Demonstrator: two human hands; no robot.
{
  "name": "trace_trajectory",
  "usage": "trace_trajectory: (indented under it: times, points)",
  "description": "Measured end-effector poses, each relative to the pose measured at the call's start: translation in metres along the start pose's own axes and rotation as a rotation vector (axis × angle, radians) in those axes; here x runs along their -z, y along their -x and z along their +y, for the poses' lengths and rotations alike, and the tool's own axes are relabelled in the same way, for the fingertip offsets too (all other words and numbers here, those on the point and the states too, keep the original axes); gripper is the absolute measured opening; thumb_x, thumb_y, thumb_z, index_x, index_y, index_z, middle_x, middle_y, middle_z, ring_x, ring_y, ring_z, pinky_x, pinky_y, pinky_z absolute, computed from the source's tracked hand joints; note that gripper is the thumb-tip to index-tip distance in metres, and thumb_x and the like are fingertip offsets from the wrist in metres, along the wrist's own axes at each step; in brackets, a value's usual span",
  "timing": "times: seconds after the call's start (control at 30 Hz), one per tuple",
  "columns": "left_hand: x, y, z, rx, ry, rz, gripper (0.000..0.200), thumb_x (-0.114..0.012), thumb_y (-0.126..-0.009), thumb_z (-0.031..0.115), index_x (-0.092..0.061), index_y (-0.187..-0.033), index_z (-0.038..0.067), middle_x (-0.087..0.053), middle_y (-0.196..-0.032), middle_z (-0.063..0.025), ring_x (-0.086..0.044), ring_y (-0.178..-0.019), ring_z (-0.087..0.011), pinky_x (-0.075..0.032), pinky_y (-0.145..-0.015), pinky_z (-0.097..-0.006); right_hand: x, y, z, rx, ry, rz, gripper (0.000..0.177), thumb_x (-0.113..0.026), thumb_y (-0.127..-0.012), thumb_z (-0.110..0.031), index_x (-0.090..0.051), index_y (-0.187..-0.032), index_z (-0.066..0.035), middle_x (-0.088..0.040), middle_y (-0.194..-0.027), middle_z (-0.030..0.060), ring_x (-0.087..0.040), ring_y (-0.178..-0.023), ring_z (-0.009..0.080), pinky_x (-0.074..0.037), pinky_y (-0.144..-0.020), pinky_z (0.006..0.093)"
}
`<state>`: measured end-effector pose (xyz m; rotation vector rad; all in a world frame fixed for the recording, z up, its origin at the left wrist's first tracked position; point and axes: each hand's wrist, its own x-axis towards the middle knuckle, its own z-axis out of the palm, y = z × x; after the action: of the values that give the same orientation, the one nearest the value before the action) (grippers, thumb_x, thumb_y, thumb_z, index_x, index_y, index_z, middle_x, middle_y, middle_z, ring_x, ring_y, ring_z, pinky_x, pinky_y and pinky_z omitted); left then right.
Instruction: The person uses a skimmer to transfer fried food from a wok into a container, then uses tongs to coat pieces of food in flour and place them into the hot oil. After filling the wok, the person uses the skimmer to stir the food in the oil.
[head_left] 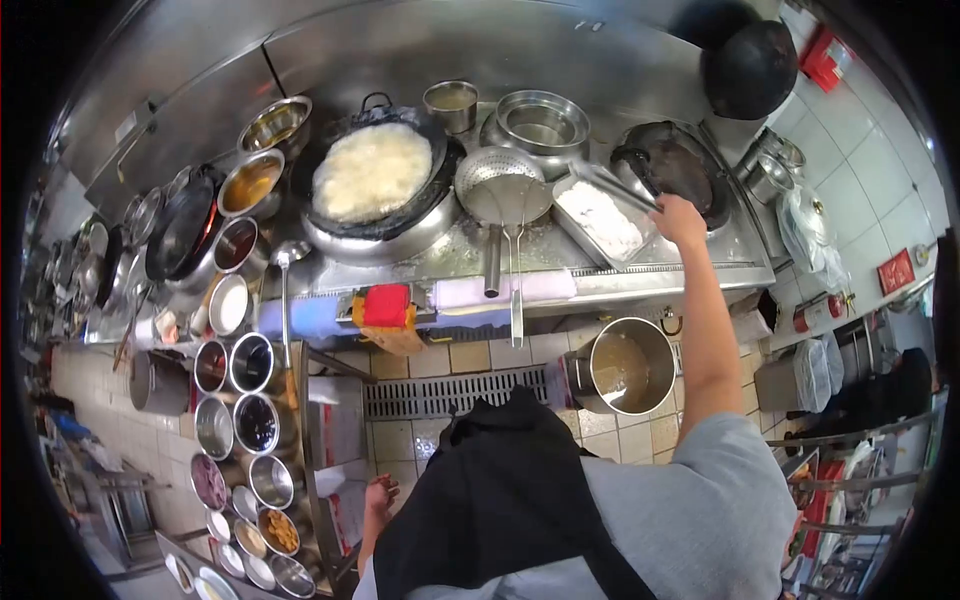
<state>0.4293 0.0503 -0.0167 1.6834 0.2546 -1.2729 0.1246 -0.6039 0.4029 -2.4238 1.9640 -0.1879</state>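
My right hand (680, 221) is closed around the end of a long metal utensil (615, 187), whose kind I cannot make out. The utensil reaches left over a rectangular metal tray (578, 232) of white powdery or flaky stuff (604, 218). Just beyond that hand sits a dark wok (685, 175) on the right burner. Low at my left side, by the metal prep stand, hangs my left hand (381, 495). Its fingers are curled in, and nothing shows in them.
Pale, foamy contents (372, 172) fill the large wok on the left burner. A perforated strainer (500, 180) rests beside it, its handle over the counter edge. Several sauce bowls (252, 362) stand at left. A deep pot (632, 366) is below the counter at right.
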Motion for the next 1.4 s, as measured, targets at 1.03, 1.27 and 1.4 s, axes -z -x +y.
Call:
trace_trajectory:
  times: [1.03, 1.27, 1.4]
  points:
    - [-0.201, 0.066, 0.024, 0.018, -0.242, 0.027, 0.027, -0.043, -0.085, 0.015, -0.052, -0.109, 0.012, -0.061, -0.084, -0.0011, -0.057, -0.063, -0.0116, -0.036, -0.047, -0.0243, -0.101, -0.063, 0.152, 0.364, 0.056, 0.084, 0.018, -0.053, -0.075, -0.015, -0.061, -0.089, -0.010, -0.063, -0.083, 0.0132, -0.063, -0.079, 0.0310, -0.051, -0.065, 0.0416]
    - [-0.185, 0.087, 0.004, 0.049, -0.185, 0.086, 0.026, -0.043, -0.084, 0.015, -0.052, -0.109, 0.013, -0.062, -0.084, -0.0015, -0.059, -0.064, -0.0129, -0.034, -0.046, -0.0253, -0.137, -0.086, 0.120, 0.291, -0.096, 0.041, 0.018, -0.056, -0.075, -0.019, -0.061, -0.089, -0.009, -0.063, -0.083, 0.0129, -0.062, -0.083, 0.0307, -0.049, -0.070, 0.0419]
    - [-0.176, 0.098, -0.015, 0.033, -0.130, 0.148, 0.027, -0.044, -0.084, 0.014, -0.051, -0.110, 0.013, -0.063, -0.086, -0.0020, -0.060, -0.065, -0.0135, -0.035, -0.046, -0.0259, -0.106, -0.078, 0.147, 0.078, -0.281, -0.015, 0.034, -0.060, -0.076, -0.028, -0.061, -0.106, -0.011, -0.062, -0.099, 0.0157, -0.059, -0.093, 0.0314, -0.046, -0.080, 0.0407]
